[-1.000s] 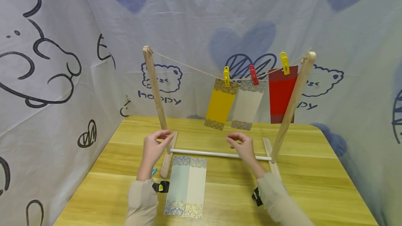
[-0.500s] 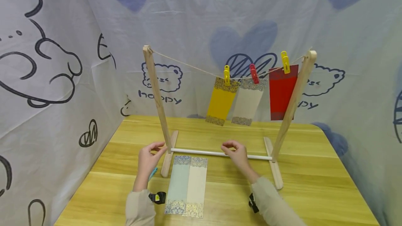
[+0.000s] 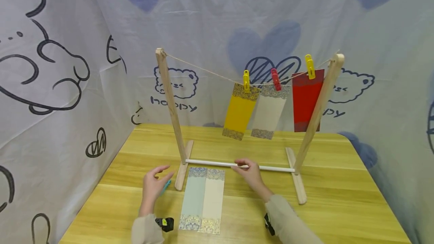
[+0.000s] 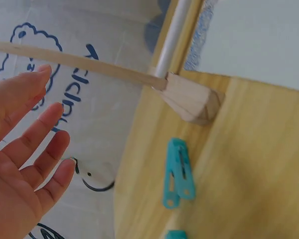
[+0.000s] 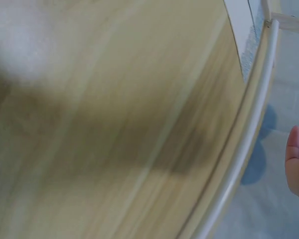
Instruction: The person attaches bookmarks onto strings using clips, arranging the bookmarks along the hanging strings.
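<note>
My left hand [image 3: 153, 187] hovers with relaxed, parted fingers near a teal clothespin [image 4: 178, 173] on the table; nothing is between its fingers. Part of a second teal clothespin [image 4: 177, 234] shows at the bottom of the left wrist view. My right hand [image 3: 249, 174], also holding nothing, overlaps the white rod [image 3: 203, 162] of the wooden stand in the head view. Between the hands lie a pale green card [image 3: 194, 199] and a cream card [image 3: 213, 200], side by side with patterned ends.
Behind the hands, a string [image 3: 200, 70] runs between two wooden posts [image 3: 171, 104]. From it hang a yellow card [image 3: 239, 112], a white card [image 3: 269, 112] and a red card [image 3: 305, 102], clipped with yellow and red clothespins. A printed cloth stands behind the table.
Both hands have come down and toward the table's front. The left hand has shifted left toward the teal clothespin, and the right hand has moved slightly left. The hanging cards sway a little.
</note>
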The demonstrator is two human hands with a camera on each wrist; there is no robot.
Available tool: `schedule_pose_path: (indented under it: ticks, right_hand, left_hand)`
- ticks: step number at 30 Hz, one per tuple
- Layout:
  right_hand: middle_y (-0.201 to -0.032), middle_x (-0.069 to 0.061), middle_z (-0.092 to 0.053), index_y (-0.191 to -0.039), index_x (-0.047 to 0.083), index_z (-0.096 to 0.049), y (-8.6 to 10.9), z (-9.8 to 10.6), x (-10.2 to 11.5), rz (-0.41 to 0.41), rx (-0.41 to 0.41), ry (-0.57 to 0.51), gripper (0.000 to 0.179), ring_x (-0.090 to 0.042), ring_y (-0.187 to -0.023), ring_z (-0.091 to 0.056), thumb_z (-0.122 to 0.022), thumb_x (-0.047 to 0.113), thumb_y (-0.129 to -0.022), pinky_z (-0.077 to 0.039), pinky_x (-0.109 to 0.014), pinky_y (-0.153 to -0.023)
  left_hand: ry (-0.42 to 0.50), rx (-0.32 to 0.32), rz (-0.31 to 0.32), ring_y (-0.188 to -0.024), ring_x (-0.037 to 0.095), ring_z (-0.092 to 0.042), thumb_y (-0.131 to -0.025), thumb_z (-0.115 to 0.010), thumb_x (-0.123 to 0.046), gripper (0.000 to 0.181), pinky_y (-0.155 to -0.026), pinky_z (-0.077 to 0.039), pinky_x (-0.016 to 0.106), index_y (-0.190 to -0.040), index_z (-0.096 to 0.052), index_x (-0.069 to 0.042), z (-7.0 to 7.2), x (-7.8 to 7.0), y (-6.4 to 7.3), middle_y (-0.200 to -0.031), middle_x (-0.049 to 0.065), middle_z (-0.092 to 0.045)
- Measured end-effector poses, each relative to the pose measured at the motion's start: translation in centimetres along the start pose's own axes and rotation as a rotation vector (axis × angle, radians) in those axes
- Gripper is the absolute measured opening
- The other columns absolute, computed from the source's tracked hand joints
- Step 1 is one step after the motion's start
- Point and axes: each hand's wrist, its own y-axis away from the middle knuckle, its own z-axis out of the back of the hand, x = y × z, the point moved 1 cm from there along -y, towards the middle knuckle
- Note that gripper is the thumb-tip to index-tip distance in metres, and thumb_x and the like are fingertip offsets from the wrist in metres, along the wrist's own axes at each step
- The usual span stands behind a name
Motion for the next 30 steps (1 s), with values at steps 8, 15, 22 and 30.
schedule_pose_path:
  ticks: [8,15,22,30]
  right_hand:
    - [-0.116,-0.020,-0.051,-0.114,-0.007,-0.054,-0.1,-0.8,-4.3,0.012,0.114,0.130,0.045,-0.039,-0.109,-0.042,-0.071,0.007,-0.075,-0.038,-0.051,-0.087]
    - [-0.130,-0.023,-0.035,-0.130,0.002,-0.043,0.8,-1.6,-5.5,-0.047,0.208,0.271,0.071,-0.041,-0.118,-0.030,-0.077,0.021,-0.070,-0.028,-0.059,-0.092]
    - [-0.129,-0.020,-0.040,-0.132,0.004,-0.042,1.4,-2.2,-6.7,-0.038,0.249,0.372,0.082,-0.040,-0.119,-0.030,-0.079,0.032,-0.064,-0.027,-0.058,-0.093]
    - [-0.129,-0.017,-0.044,-0.131,0.001,-0.041,1.5,-2.8,-7.0,0.022,0.281,0.498,0.086,-0.041,-0.119,-0.029,-0.080,0.034,-0.062,-0.021,-0.060,-0.093]
  left_hand:
    - [-0.026,0.044,0.046,-0.105,0.035,-0.047,-0.075,-0.071,-0.005,0.035,-0.086,-0.039,0.049,-0.108,-0.062,0.003,0.3,1.9,0.5,-0.115,0.023,-0.054]
    - [-0.051,0.146,0.155,-0.117,0.043,-0.035,-0.075,-0.070,-0.004,0.042,-0.092,-0.032,0.055,-0.114,-0.057,0.003,0.4,3.3,0.7,-0.126,0.028,-0.043]
    - [-0.051,0.165,0.209,-0.118,0.042,-0.034,-0.076,-0.068,-0.002,0.043,-0.091,-0.032,0.055,-0.117,-0.056,0.002,0.6,4.4,0.9,-0.126,0.027,-0.043]
    - [-0.097,0.148,0.224,-0.113,0.045,-0.037,-0.073,-0.068,0.003,0.044,-0.085,-0.038,0.054,-0.116,-0.056,0.003,1.0,5.2,1.0,-0.123,0.032,-0.042]
